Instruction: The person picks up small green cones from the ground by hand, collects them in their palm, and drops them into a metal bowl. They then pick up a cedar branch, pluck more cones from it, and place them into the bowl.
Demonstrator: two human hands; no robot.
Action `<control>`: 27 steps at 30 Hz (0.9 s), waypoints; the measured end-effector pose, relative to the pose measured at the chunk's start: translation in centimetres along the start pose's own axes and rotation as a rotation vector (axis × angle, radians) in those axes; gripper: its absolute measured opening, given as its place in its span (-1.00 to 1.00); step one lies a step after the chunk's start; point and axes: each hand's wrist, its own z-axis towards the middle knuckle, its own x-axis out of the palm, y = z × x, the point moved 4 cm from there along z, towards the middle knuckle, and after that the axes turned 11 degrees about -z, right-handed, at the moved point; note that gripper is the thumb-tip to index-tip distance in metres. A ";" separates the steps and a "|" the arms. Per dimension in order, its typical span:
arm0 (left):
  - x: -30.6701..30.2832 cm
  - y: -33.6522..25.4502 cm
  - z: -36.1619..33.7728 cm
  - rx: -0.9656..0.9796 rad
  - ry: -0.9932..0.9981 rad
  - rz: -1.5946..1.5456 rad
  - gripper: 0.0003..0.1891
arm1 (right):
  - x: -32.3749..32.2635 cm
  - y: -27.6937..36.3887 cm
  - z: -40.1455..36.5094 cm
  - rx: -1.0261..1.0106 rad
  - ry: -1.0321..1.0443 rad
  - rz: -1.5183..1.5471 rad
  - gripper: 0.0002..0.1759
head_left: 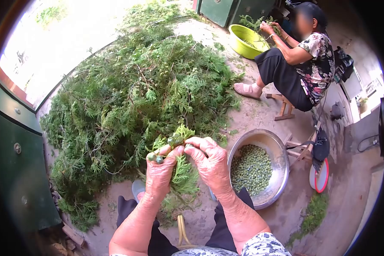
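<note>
My left hand (159, 176) is closed around a leafy conifer sprig (183, 171), whose flat green fronds hang below the fingers. Round green cones (175, 139) show at its top, and others stick out by the left fingertips. My right hand (212, 167) meets it from the right, thumb and forefinger pinched on a small green cone mostly covered by the fingers. Right of my right hand stands a metal basin (282, 158), partly filled with loose green cones (251, 169).
A large heap of cut conifer branches (145, 91) lies ahead and left. Another person (318, 57) sits at the upper right, holding a sprig over a yellow-green tub (239, 42). Beside the basin are a wooden stool (301, 152) and a red-rimmed container (318, 179). Green doors (19, 170) stand left.
</note>
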 end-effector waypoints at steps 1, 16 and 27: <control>-0.3 -0.1 0.2 0.000 -0.008 0.029 -0.83 | -0.1 0.1 0.0 0.010 0.007 0.003 -0.83; 0.0 -1.6 0.8 0.004 -0.073 -0.073 -0.84 | -1.3 -2.3 1.6 0.471 0.067 1.141 -0.88; 0.0 -0.8 0.5 -0.043 -0.050 -0.050 -0.77 | 1.0 -1.8 -0.1 0.334 0.082 0.518 -0.76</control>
